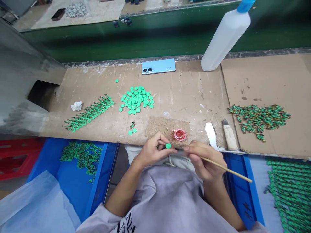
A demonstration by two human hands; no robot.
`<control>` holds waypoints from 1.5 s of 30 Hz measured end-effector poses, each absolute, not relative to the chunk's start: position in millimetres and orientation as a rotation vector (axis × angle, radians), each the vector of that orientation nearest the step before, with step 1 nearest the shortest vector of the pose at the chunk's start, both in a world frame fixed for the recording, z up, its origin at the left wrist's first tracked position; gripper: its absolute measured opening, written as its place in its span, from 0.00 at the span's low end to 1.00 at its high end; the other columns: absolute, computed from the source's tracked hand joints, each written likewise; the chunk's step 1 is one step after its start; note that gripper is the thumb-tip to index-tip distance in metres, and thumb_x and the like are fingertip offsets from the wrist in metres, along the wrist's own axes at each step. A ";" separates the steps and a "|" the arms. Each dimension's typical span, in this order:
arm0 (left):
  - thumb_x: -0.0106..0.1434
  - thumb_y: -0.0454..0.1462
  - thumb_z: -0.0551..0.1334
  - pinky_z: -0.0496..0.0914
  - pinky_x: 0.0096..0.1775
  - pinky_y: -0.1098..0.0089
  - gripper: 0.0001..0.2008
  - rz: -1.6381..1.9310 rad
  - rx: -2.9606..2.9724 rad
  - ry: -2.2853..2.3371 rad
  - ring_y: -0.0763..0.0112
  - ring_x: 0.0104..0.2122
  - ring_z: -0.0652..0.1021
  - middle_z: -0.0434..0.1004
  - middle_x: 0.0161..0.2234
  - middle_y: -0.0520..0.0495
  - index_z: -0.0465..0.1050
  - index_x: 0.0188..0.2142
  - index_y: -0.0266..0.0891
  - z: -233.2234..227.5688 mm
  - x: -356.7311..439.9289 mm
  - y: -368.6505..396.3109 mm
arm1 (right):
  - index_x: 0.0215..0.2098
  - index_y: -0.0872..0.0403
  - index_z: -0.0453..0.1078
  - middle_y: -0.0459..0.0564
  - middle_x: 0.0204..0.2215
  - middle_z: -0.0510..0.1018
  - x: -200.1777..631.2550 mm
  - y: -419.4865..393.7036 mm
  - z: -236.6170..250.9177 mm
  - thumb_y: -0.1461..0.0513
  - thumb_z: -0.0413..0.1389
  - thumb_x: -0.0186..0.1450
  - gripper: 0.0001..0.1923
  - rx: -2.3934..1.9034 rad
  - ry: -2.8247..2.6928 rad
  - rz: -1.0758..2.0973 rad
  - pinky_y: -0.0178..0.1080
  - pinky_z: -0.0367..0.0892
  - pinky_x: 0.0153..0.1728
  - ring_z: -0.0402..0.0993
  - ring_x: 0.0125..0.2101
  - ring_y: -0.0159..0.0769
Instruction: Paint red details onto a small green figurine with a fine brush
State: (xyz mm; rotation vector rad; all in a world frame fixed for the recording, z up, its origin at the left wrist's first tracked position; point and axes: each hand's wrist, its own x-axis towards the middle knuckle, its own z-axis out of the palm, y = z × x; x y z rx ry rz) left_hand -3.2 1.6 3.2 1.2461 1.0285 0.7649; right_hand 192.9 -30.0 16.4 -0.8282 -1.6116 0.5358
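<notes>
Green disc [168,146] sits pinched between the fingertips of the left hand [153,150], held just over the near edge of the surface [189,94], close to the body so the right hand [202,158] can bring its stick [225,168] to it; that hand is closed around the thin wooden stick in a pen grip, tip pointed toward the disc. Going from the biggest things down: two blue bins [73,181] flank the person's lap, one each side, both holding tangles of green pieces within easy reach. One white bottle [224,35] with a blue cap leans at the back, out of the way. One blue phone [158,66] lies flat near the far edge. One brown mat [167,127] lies right in front of the hands and carries one small red cup [180,135], placed where the stick can dip. Three groups of green parts lie on the surface: a neat row [89,113] at left, a loose cluster of discs [136,99], too many to count surely, and a heap [259,119] at right. Two flat tools [228,134] lie beside the mat, and one crumpled white tissue [76,105] sits by the row.
</notes>
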 end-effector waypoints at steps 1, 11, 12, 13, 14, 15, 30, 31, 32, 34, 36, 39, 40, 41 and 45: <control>0.54 0.52 0.77 0.58 0.24 0.74 0.26 0.787 1.228 1.035 0.79 0.19 0.68 0.80 0.26 0.52 0.65 0.33 0.41 4.3 -2.1 1.2 | 0.51 0.51 0.77 0.51 0.33 0.85 192.9 -32.4 14.1 0.66 0.56 0.74 0.11 -0.829 -1.553 0.511 0.41 0.79 0.29 0.82 0.29 0.39; 0.57 0.56 0.75 0.54 0.23 0.74 0.28 1.143 0.569 0.867 0.80 0.19 0.56 0.66 0.23 0.60 0.61 0.38 0.44 30.9 18.1 -17.0 | 0.63 0.48 0.70 0.53 0.39 0.85 172.9 -50.6 3.5 0.71 0.49 0.76 0.22 -0.782 -1.487 0.586 0.36 0.78 0.24 0.78 0.26 0.33; 0.58 0.56 0.74 0.56 0.23 0.74 0.28 1.150 0.518 0.872 0.80 0.19 0.57 0.66 0.24 0.59 0.61 0.37 0.44 33.9 19.9 -18.2 | 0.63 0.48 0.69 0.54 0.40 0.85 169.3 -51.3 3.6 0.70 0.47 0.76 0.21 -0.764 -1.510 0.610 0.36 0.78 0.24 0.79 0.27 0.33; 0.58 0.56 0.74 0.58 0.24 0.75 0.27 1.157 0.470 0.872 0.80 0.20 0.58 0.66 0.26 0.58 0.62 0.36 0.43 36.3 21.4 -19.0 | 0.62 0.49 0.69 0.55 0.41 0.85 165.8 -51.6 3.8 0.69 0.47 0.77 0.20 -0.754 -1.537 0.625 0.36 0.79 0.25 0.80 0.28 0.34; 0.58 0.55 0.75 0.61 0.25 0.75 0.27 1.166 0.425 0.870 0.80 0.22 0.61 0.67 0.28 0.57 0.63 0.35 0.42 38.1 22.5 -19.4 | 0.61 0.51 0.69 0.56 0.41 0.85 162.7 -51.6 4.2 0.68 0.48 0.77 0.18 -0.756 -1.562 0.625 0.37 0.80 0.27 0.81 0.30 0.35; 0.58 0.54 0.75 0.64 0.27 0.76 0.26 1.179 0.381 0.865 0.80 0.24 0.64 0.68 0.29 0.56 0.64 0.34 0.42 39.3 23.3 -19.7 | 0.59 0.52 0.69 0.56 0.41 0.85 159.7 -51.3 4.7 0.68 0.49 0.77 0.16 -0.770 -1.578 0.608 0.38 0.82 0.30 0.83 0.32 0.36; 0.64 0.49 0.73 0.77 0.53 0.61 0.18 1.319 0.431 0.732 0.62 0.51 0.83 0.83 0.41 0.50 0.68 0.38 0.43 35.0 33.8 -33.9 | 0.51 0.50 0.69 0.53 0.40 0.83 131.4 -50.3 15.9 0.70 0.55 0.72 0.12 -1.078 -1.667 0.531 0.44 0.82 0.46 0.84 0.42 0.42; 0.64 0.50 0.73 0.77 0.54 0.60 0.18 1.320 0.447 0.729 0.62 0.51 0.83 0.83 0.41 0.50 0.68 0.38 0.43 32.8 32.8 -33.5 | 0.51 0.50 0.70 0.53 0.40 0.83 133.8 -49.4 15.7 0.71 0.56 0.71 0.14 -1.060 -1.652 0.535 0.43 0.82 0.45 0.84 0.42 0.41; 0.63 0.49 0.73 0.77 0.53 0.61 0.18 1.329 0.480 0.737 0.63 0.50 0.83 0.83 0.40 0.51 0.68 0.38 0.43 30.2 31.1 -32.8 | 0.52 0.49 0.70 0.52 0.41 0.83 137.1 -48.4 15.3 0.71 0.57 0.70 0.15 -1.040 -1.631 0.536 0.43 0.82 0.44 0.84 0.42 0.41; 0.62 0.47 0.75 0.78 0.50 0.64 0.18 1.337 0.620 0.821 0.66 0.45 0.84 0.83 0.38 0.51 0.69 0.38 0.43 24.5 25.5 -31.4 | 0.52 0.49 0.72 0.51 0.40 0.83 145.4 -47.0 14.1 0.72 0.59 0.68 0.17 -1.005 -1.571 0.552 0.41 0.82 0.43 0.84 0.41 0.40; 0.59 0.43 0.77 0.78 0.44 0.69 0.17 1.301 0.845 1.000 0.68 0.39 0.84 0.83 0.35 0.51 0.71 0.37 0.41 19.7 17.6 -30.7 | 0.50 0.48 0.74 0.50 0.39 0.83 154.1 -46.3 12.9 0.74 0.60 0.67 0.19 -0.976 -1.489 0.597 0.41 0.82 0.42 0.84 0.41 0.39; 0.59 0.41 0.76 0.76 0.35 0.73 0.13 1.179 1.200 1.243 0.71 0.31 0.82 0.83 0.31 0.51 0.76 0.37 0.39 17.6 5.4 -32.1 | 0.49 0.47 0.76 0.49 0.39 0.84 163.3 -46.6 12.6 0.75 0.62 0.66 0.20 -0.930 -1.385 0.678 0.41 0.82 0.40 0.83 0.40 0.39; 0.60 0.40 0.76 0.75 0.33 0.74 0.11 1.147 1.316 1.273 0.72 0.29 0.81 0.83 0.30 0.51 0.78 0.37 0.39 18.2 2.2 -33.1 | 0.49 0.47 0.76 0.49 0.39 0.84 164.8 -46.7 12.9 0.75 0.62 0.66 0.20 -0.913 -1.370 0.705 0.41 0.82 0.40 0.83 0.40 0.39; 0.61 0.40 0.75 0.74 0.32 0.74 0.10 1.122 1.430 1.280 0.73 0.27 0.80 0.83 0.29 0.52 0.79 0.37 0.39 19.4 -0.3 -34.2 | 0.49 0.47 0.76 0.49 0.39 0.84 165.5 -46.8 13.2 0.75 0.62 0.66 0.20 -0.899 -1.366 0.734 0.41 0.82 0.40 0.83 0.40 0.39; 0.65 0.37 0.72 0.73 0.30 0.76 0.05 1.127 1.771 1.254 0.75 0.26 0.79 0.85 0.31 0.52 0.80 0.38 0.40 25.8 -4.1 -38.1 | 0.47 0.48 0.77 0.50 0.39 0.85 164.0 -46.0 13.9 0.72 0.63 0.67 0.15 -0.879 -1.414 0.814 0.42 0.82 0.40 0.84 0.39 0.40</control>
